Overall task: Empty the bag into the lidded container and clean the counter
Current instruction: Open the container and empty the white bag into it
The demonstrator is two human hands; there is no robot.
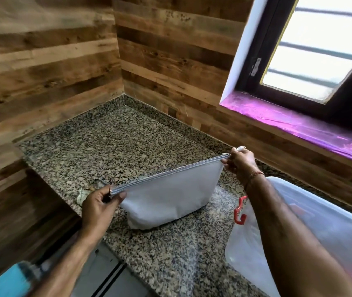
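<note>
**Bag held taut at both ends of its zip, ready to be opened**

Bag [170,196], pale grey and zipped shut, stands on its base on the granite counter [110,146]. The left hand [98,206] pinches the near end of its zip edge; the right hand [238,161] pinches the far end, seemingly on the pull. Stretching the edge probably steadies it so the zip can run. Right of the bag sits the translucent lidded container [329,228], its red latch [240,210] just beside the bag, likely handy for pouring. Left of the bag lies a crumpled cloth [83,195], presumably for wiping.
</note>
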